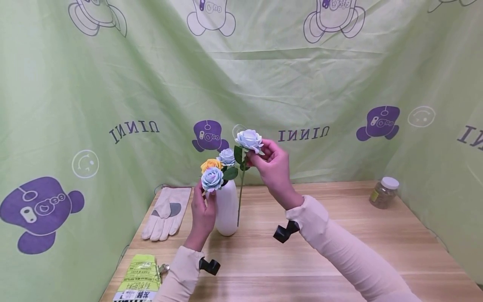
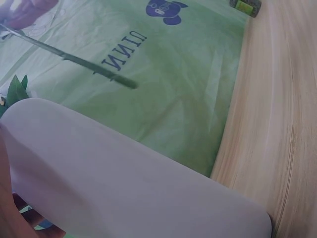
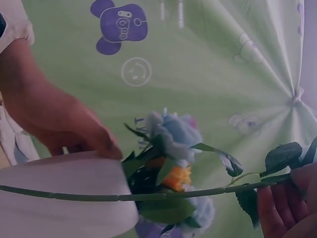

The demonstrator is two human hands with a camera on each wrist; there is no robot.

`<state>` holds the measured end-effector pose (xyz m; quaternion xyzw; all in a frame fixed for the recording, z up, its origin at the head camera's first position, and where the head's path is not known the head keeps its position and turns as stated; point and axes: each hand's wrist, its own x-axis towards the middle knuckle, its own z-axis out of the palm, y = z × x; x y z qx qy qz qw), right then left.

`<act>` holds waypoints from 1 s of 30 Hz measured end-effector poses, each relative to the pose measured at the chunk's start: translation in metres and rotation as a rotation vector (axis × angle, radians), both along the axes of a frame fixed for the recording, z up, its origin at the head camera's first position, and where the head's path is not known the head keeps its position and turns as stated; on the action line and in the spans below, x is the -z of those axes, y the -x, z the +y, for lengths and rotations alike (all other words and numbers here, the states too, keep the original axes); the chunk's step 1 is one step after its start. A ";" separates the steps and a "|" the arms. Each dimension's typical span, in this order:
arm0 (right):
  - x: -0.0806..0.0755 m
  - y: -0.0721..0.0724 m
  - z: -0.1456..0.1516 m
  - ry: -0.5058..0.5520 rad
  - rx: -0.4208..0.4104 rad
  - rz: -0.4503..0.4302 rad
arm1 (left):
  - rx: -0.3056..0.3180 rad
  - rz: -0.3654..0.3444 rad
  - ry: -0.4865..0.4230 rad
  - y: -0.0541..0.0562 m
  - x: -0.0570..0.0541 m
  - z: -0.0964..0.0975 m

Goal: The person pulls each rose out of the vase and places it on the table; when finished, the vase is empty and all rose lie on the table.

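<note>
A white vase (image 1: 227, 212) stands upright on the table, holding two pale blue roses (image 1: 212, 179) and a yellow-orange rose (image 1: 210, 165). My left hand (image 1: 203, 212) grips the vase near its mouth, its fingers curled at the side in the left wrist view. Up to the right, my right hand (image 1: 274, 167) pinches another pale blue rose (image 1: 249, 140) just under its bloom. This rose's long green stem (image 3: 148, 197) hangs down outside the vase (image 3: 64, 210), alongside it. Green leaves (image 3: 283, 157) grow from the stem near my right fingers.
White work gloves (image 1: 166, 214) lie at the table's left edge. Nearer me is a green-and-white printed packet (image 1: 139, 277), with a small metal item (image 1: 164, 268) beside it. A lidded jar (image 1: 384, 193) stands at the back right. Printed green cloth (image 1: 241, 84) surrounds the table.
</note>
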<state>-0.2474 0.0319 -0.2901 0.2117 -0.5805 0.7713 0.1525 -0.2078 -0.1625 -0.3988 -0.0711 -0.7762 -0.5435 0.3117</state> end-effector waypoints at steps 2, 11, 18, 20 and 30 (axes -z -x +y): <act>0.006 0.003 0.001 -0.011 0.003 -0.028 | 0.003 -0.005 -0.001 0.001 0.000 0.000; 0.037 0.015 0.004 -0.049 0.002 -0.181 | -0.011 0.035 0.000 0.002 0.000 0.001; 0.058 0.024 0.005 -0.074 0.010 -0.256 | -0.015 0.052 0.004 0.001 -0.003 0.002; 0.063 0.028 0.007 -0.079 0.010 -0.280 | -0.015 0.050 -0.001 0.001 -0.003 0.002; 0.092 0.043 0.012 -0.128 0.036 -0.400 | 0.003 0.032 -0.008 0.002 -0.001 0.001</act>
